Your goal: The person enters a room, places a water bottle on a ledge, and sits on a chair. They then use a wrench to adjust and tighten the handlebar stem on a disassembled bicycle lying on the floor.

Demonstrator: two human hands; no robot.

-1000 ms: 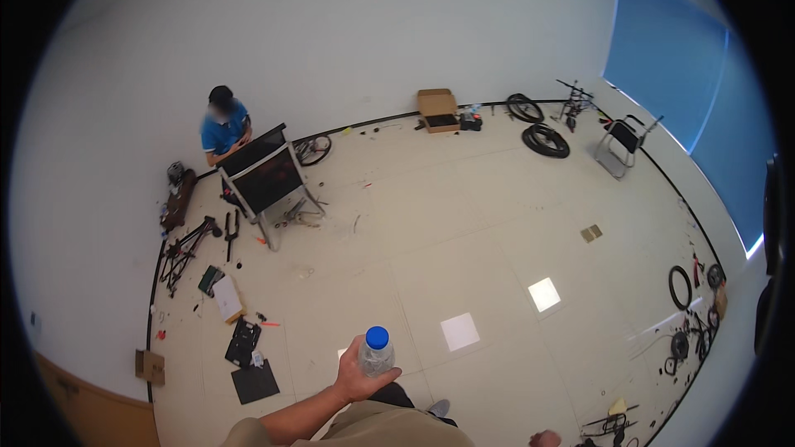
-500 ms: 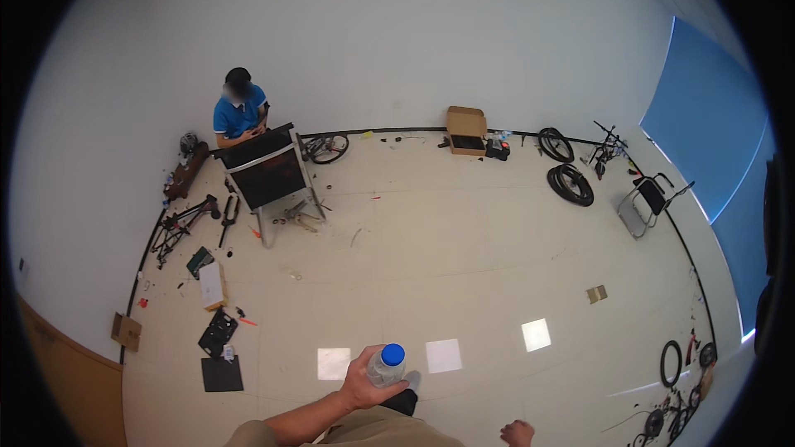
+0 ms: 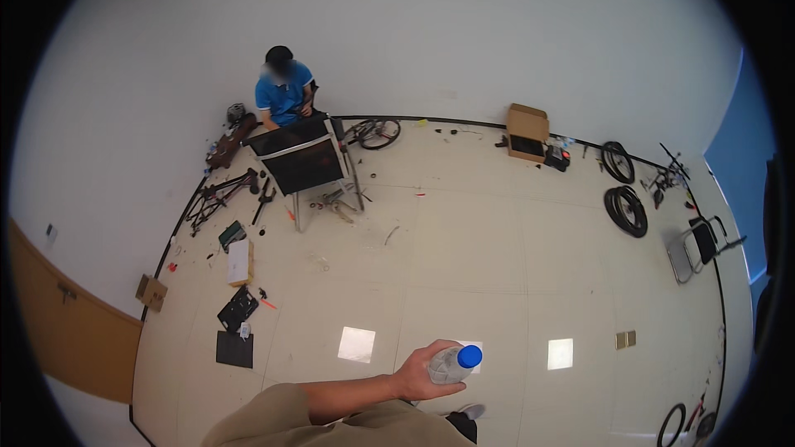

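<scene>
My left hand (image 3: 412, 378) is wrapped around a clear plastic bottle (image 3: 445, 367) with a blue cap, held in front of my body above the floor. The capped end tilts up and to the right. My thumb lies along the near side of the bottle, and the fingers curve over its far side. My right hand is outside the picture. Below the bottle, one of my shoes (image 3: 473, 410) shows on the tiles.
A person in a blue shirt (image 3: 286, 102) sits at the far left behind a black chair (image 3: 306, 167). Bike parts, an open cardboard box (image 3: 527, 122), tyres (image 3: 625, 211) and another chair (image 3: 702, 240) line the walls. A tool case (image 3: 238, 309) lies left; a brown door (image 3: 79, 314) stands beyond.
The view has turned leftward, so the room's things appear farther right and more of the door shows. My left hand with the bottle sits farther right. My right hand has left the picture.
</scene>
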